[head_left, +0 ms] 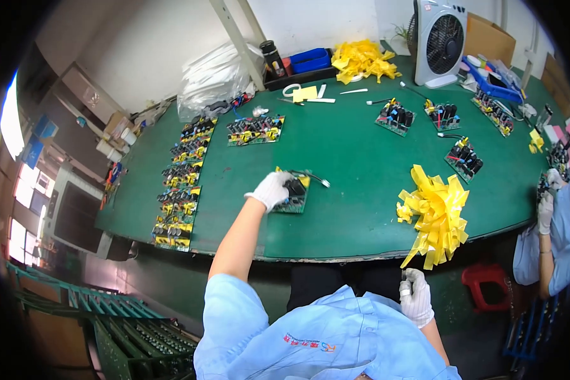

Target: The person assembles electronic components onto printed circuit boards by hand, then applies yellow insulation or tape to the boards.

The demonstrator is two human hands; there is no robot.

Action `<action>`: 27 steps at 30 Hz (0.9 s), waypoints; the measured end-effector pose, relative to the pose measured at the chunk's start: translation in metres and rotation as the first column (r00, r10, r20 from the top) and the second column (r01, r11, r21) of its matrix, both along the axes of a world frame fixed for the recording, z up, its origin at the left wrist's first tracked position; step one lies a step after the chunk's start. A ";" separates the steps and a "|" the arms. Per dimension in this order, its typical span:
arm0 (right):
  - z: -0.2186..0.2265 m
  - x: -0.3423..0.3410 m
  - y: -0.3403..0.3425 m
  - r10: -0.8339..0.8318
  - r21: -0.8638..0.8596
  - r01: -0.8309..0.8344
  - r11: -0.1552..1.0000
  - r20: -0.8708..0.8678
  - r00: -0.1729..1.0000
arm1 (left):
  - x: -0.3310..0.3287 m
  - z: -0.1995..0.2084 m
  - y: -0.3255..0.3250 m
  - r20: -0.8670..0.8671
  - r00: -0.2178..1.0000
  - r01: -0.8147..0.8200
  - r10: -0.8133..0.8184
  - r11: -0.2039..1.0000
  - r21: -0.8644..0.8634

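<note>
My left hand [269, 190], in a white glove, grips the left part of a green circuit board [297, 204] that lies flat on the table. Black components stand on this board, a patch of yellow tape shows at its top, and a short cable with a white plug trails off to the right. Below the table's front edge, my gloved right hand [416, 299] is closed, with a small dark tip showing at its fingers; what it holds cannot be made out. Just above that hand, a heap of yellow tape strips [438, 212] hangs partly over the edge.
Several finished-looking boards [182, 199] form a column at left, beside another board group [255, 130]. Single boards [396, 117] sit at right. Behind are a fan [442, 44], more yellow strips [363, 60] and a blue bin [310, 60]. A co-worker's gloved hand [545, 212] works at far right.
</note>
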State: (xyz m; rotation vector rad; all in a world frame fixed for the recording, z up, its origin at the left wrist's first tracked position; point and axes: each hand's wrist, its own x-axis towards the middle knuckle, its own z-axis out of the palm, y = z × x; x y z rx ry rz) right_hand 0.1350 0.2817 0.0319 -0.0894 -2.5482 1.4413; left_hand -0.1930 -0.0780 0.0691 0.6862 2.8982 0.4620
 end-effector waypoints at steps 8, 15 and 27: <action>0.018 -0.031 -0.028 0.162 0.030 -0.160 0.987 -0.049 0.986 | 0.138 -0.003 0.077 -0.120 0.960 0.262 -0.254 0.964 0.051; 0.003 -0.034 -0.044 0.235 0.102 -0.227 0.969 -0.075 0.969 | 0.134 0.009 0.093 -0.058 0.926 0.366 -0.372 0.926 -0.096; 0.003 -0.037 -0.050 0.259 0.030 -0.260 0.965 0.041 0.965 | 0.103 -0.003 0.114 -0.169 0.920 0.314 -0.352 0.924 -0.218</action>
